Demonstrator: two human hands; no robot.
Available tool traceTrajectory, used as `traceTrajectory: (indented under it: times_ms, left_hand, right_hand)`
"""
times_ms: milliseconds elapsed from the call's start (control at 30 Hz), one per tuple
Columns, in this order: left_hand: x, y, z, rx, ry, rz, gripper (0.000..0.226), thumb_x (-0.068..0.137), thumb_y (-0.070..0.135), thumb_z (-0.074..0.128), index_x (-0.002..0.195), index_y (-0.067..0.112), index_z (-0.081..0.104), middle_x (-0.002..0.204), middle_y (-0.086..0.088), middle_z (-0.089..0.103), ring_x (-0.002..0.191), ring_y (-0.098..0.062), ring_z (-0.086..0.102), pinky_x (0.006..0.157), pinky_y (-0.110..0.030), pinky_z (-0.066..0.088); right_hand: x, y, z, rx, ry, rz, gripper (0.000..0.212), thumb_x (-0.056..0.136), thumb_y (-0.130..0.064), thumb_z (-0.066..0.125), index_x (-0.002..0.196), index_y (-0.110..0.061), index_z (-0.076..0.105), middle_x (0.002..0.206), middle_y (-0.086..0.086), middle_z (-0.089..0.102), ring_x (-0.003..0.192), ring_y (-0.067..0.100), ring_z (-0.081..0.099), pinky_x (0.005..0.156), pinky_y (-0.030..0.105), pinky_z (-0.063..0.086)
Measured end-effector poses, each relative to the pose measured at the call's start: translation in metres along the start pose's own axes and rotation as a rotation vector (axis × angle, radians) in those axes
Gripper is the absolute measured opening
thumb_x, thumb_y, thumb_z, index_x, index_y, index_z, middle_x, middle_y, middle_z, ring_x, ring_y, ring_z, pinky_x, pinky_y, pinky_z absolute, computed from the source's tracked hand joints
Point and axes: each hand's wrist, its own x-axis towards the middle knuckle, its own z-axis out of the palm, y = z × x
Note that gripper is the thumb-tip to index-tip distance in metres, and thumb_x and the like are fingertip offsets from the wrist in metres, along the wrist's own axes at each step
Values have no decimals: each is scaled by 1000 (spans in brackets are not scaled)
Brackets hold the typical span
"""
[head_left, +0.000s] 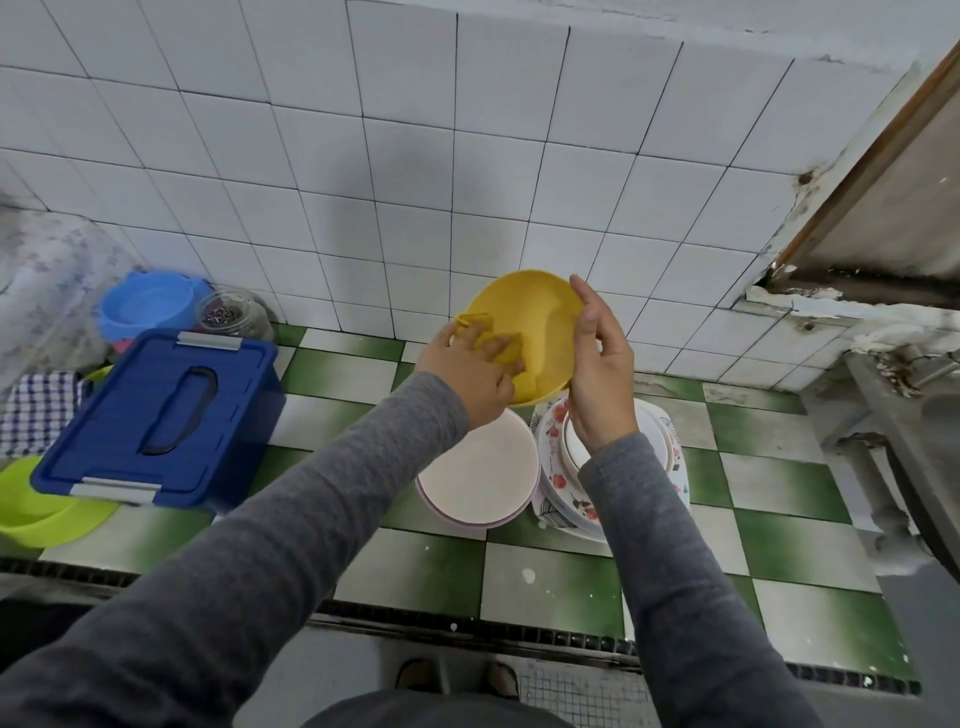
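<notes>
A yellow bowl (530, 317) is held tilted above the green-and-white tiled counter (550, 582), its inside facing me. My right hand (597, 364) grips its right rim, thumb on the inner side. My left hand (467, 371) presses a folded yellow cloth (506, 351) against the bowl's inside at its left edge, fingers curled round the cloth. Below the bowl stand a stack of pale pink plates (478, 478) and a stack of flowered white plates (558, 457), partly hidden by my right forearm.
A blue lidded box (161, 405) sits at the left on a lime green basin (36, 509). Behind it are a light blue bowl (145, 306) and a glass jar (234, 314). A checked cloth (36, 410) lies far left. A sink edge (909, 415) is at the right.
</notes>
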Motion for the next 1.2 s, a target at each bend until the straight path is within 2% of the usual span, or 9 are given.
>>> traceTrajectory:
  times_ms: [167,300,433,600,700,833,933,1067,1200]
  left_hand:
    - [11,-5,14,-7,85,-141,59,103,40,9,159,29,-5,165,0,-19,152,-25,-19,122,-49,-13]
    - [11,-9,24,-16,256,-20,76,88,44,-13,159,19,-4,165,-4,-18,151,-27,-20,122,-45,-15]
    - [11,-5,34,-180,213,113,90,79,55,-21,159,19,-2,166,-4,-10,152,-23,-14,120,-36,-17]
    - [3,3,42,-412,169,215,89,86,68,-5,158,23,20,166,-2,11,153,-21,8,122,-34,-6]
    - [-6,4,42,-470,149,268,70,96,66,24,153,25,35,160,0,33,147,-23,28,121,-33,9]
    - [-12,-1,45,-508,345,383,57,96,53,50,144,23,50,118,-3,71,103,-28,65,97,-40,46]
    - [-13,-3,32,-564,457,401,57,93,43,60,146,27,47,110,-5,73,91,-31,67,89,-43,51]
    - [-16,-2,14,-671,487,382,58,91,54,48,147,51,30,130,2,65,107,-31,63,97,-42,47]
    - [-23,-3,1,-1319,433,258,53,99,30,57,138,61,40,140,6,53,122,-17,52,97,-18,42]
  right_hand:
    - [-3,3,2,-41,-8,15,31,104,-46,46,131,-44,62,139,-3,54,127,8,53,103,38,52]
    - [-4,4,0,46,8,18,28,102,-48,48,123,-47,66,142,-4,55,129,18,55,103,49,51]
    - [-5,5,2,8,26,26,29,101,-52,47,121,-47,67,137,-3,55,126,18,55,104,49,51]
    - [-2,5,-3,100,33,82,35,91,-59,50,116,-47,70,137,-12,58,129,20,54,102,51,51]
    - [2,8,-7,161,44,165,40,89,-58,51,120,-41,70,140,-1,58,127,26,56,100,52,53]
    - [11,7,-17,297,7,293,37,102,-45,45,129,-27,64,137,6,61,116,24,65,84,38,59]
    - [17,8,-26,373,-53,402,45,103,-48,42,139,-26,55,135,2,62,114,24,67,86,45,59]
    - [22,4,-36,311,-153,578,44,95,-63,50,132,-41,60,133,0,62,115,31,63,85,53,57]
    - [18,1,-43,40,-216,639,45,91,-73,45,116,-44,69,109,3,58,90,23,50,82,39,46]
